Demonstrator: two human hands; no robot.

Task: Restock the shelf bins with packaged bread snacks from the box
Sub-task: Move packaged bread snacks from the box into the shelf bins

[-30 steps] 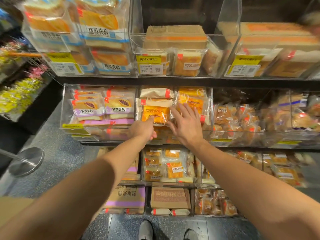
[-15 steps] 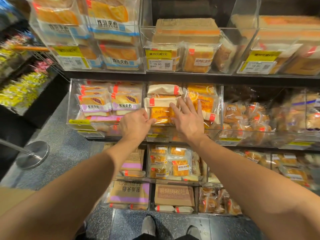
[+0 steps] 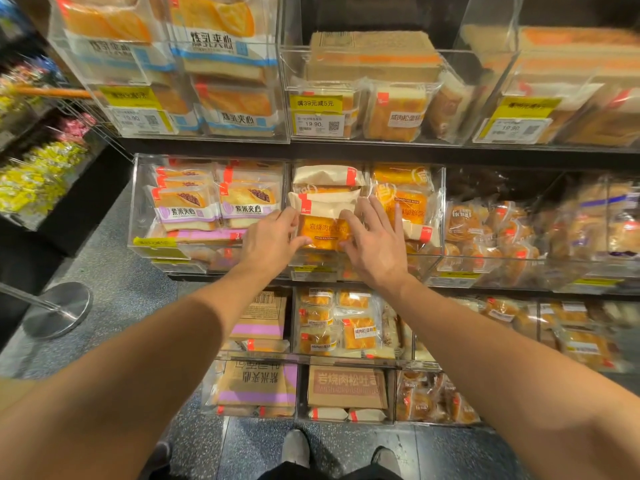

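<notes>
Orange bread pack (image 3: 323,232), white top, red tab. Purple-banded packs (image 3: 187,211) left, white with red tabs. Yellow price tags (image 3: 315,103). Kraft-brown boxes (image 3: 346,388), purple stripe on one. Speckled grey-blue floor (image 3: 114,306).

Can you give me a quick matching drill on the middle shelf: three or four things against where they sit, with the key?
Things:
1. purple-label packs
2. orange pack
3. left hand
4. round buns

Places:
A. bin right of the hands
B. between the two hands, centre bin
C. bin left of the hands
D. on the orange pack's left edge

Pairs: 1-C, 2-B, 3-D, 4-A. The right hand lies with fingers spread on the pack's other side.
</notes>
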